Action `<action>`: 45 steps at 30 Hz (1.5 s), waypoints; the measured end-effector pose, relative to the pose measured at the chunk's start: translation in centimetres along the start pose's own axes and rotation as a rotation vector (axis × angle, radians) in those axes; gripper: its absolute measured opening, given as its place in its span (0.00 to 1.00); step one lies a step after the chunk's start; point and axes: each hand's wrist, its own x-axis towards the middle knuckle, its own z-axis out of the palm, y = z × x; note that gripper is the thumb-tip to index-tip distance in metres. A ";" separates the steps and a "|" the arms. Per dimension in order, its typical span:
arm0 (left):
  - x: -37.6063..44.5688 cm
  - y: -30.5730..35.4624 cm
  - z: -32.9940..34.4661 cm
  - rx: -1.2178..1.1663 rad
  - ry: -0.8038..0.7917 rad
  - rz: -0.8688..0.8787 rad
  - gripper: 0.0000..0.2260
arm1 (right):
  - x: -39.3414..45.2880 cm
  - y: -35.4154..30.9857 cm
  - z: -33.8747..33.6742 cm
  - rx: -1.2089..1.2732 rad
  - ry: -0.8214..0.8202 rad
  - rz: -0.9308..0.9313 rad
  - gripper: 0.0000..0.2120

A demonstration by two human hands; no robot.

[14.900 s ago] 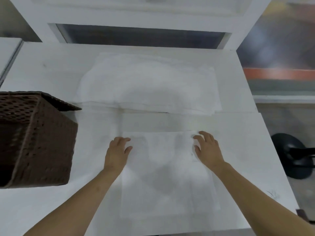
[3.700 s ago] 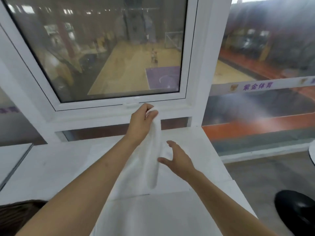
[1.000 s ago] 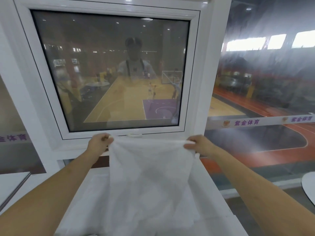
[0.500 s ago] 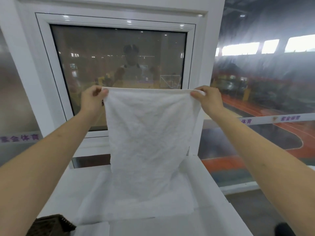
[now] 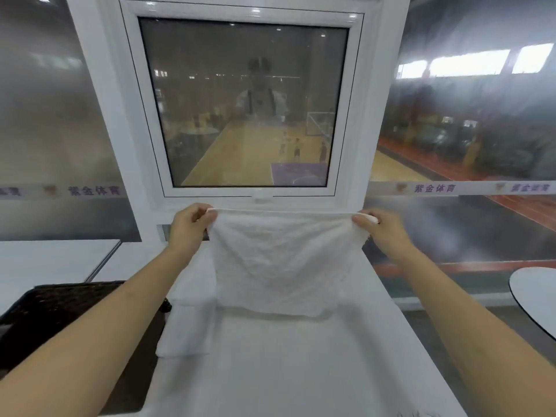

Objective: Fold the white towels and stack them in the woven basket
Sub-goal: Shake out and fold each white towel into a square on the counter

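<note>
Both arms are extended forward over a white table (image 5: 270, 371). The left hand (image 5: 189, 225) pinches the upper left corner of a white towel (image 5: 285, 260), with thumb and fingers closed on the hem. The right hand (image 5: 380, 227) pinches the upper right corner in the same manner, fingertips pressed together on the cloth. The top edge of the towel is stretched taut and level between the two hands, just below the sill of a white-framed window (image 5: 249, 106).

The towel hangs from this edge as a wrinkled sheet. Its lower part sags toward the table; the lower edge appears to rest on or just above the tabletop, but contact cannot be confirmed.

A woven basket (image 5: 54, 320), dark brown, stands at the left edge of the table, partly hidden behind the left forearm. Its interior is dark and its contents cannot be made out. Just beside the basket, on its right, lies a folded white towel (image 5: 188, 329), flat on the table. A further layer of white cloth (image 5: 192, 272) lies on the far part of the table, behind the hanging towel and largely covered by it.

At the far right, a round white tabletop (image 5: 535, 296) stands well apart from the work table.
</note>
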 end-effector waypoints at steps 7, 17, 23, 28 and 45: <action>-15.1 -6.8 0.4 0.084 -0.001 -0.137 0.06 | -13.5 7.4 -1.4 -0.014 -0.149 0.113 0.05; -30.1 -11.7 0.9 0.122 0.014 -0.325 0.06 | -25.7 12.8 -2.7 -0.017 -0.280 0.229 0.05; -30.5 -12.9 1.3 0.132 0.026 -0.341 0.06 | -26.0 13.6 -2.2 0.001 -0.278 0.262 0.05; -27.6 -15.1 1.3 0.149 0.005 -0.370 0.06 | -23.4 13.9 -0.4 0.014 -0.278 0.267 0.05; -31.5 -15.0 1.5 0.170 -0.025 -0.409 0.08 | -27.3 14.8 -1.7 0.081 -0.294 0.323 0.04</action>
